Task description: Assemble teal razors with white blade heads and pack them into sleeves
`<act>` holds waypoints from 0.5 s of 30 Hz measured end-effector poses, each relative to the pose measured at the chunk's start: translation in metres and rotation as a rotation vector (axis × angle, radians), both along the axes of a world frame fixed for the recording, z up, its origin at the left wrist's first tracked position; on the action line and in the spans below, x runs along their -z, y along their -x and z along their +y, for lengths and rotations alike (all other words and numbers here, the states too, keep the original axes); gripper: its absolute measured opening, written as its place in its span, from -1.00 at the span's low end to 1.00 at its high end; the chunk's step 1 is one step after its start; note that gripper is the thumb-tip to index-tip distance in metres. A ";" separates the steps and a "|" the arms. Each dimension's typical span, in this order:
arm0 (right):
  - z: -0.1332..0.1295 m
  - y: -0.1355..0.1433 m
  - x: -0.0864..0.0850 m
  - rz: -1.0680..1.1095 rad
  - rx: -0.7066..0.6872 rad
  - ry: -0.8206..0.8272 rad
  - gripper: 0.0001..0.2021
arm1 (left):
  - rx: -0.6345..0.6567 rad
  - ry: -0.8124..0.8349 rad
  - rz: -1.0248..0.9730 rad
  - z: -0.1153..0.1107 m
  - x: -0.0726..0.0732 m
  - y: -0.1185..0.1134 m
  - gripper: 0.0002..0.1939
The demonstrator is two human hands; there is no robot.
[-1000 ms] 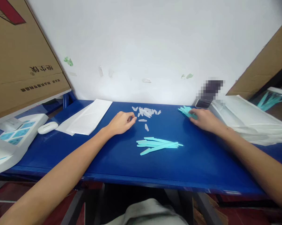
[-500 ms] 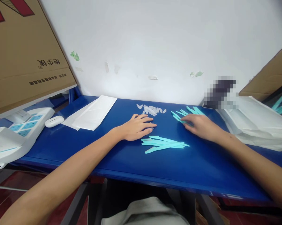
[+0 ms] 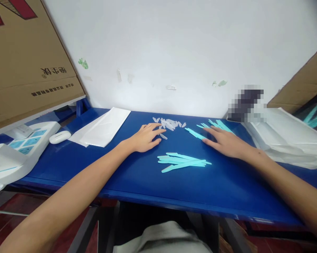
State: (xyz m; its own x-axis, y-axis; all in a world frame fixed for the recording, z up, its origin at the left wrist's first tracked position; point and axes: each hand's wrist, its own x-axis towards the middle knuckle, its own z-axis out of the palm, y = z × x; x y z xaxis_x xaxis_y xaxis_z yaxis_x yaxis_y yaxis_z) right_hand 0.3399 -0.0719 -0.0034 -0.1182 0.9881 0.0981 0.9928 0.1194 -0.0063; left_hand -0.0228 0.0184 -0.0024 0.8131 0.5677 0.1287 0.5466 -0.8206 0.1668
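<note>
My left hand lies over the table with its fingers apart. Its index fingertip is at the near edge of a pile of small translucent blade caps, and one loose cap lies just under the finger. My right hand has its fingers spread beside several turquoise eyebrow razors. Its fingertips reach the ends of a couple of razors that point left; whether they press on them I cannot tell. Nearer to me lies a loose bunch of turquoise eyebrow razors.
White plastic bags lie at the left of the blue table. Beyond are a white earbud case and a power strip. More white bags and a pixelated dark object stand right. A carton leans left.
My left hand has drawn back to the left, and a single cap now lies apart from the pile. Two razors by my right hand have shifted left, and its fingers are more spread.
</note>
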 end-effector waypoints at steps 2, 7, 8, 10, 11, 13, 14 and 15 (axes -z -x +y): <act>-0.001 0.001 -0.003 0.020 -0.002 0.029 -0.24 | -0.004 -0.015 -0.025 0.002 0.000 0.002 -0.46; 0.000 0.004 -0.005 0.029 -0.144 0.010 -0.31 | -0.020 -0.041 -0.105 0.008 0.002 0.007 -0.50; 0.000 0.005 -0.004 0.034 -0.186 0.001 -0.33 | -0.022 -0.046 -0.119 0.009 0.002 0.007 -0.52; -0.001 0.008 -0.004 0.065 -0.274 -0.012 -0.40 | -0.022 -0.060 -0.148 0.010 0.001 0.008 -0.54; -0.002 0.011 -0.004 0.090 -0.317 -0.019 -0.44 | -0.016 -0.066 -0.165 0.010 0.000 0.008 -0.55; -0.007 0.020 -0.005 0.150 -0.401 -0.035 -0.53 | 0.004 -0.070 -0.196 0.009 -0.002 0.008 -0.57; -0.009 0.025 -0.005 0.184 -0.440 -0.043 -0.57 | 0.015 -0.067 -0.209 0.008 -0.003 0.008 -0.58; -0.012 0.030 -0.005 0.215 -0.473 -0.050 -0.60 | 0.027 -0.063 -0.220 0.007 -0.004 0.008 -0.59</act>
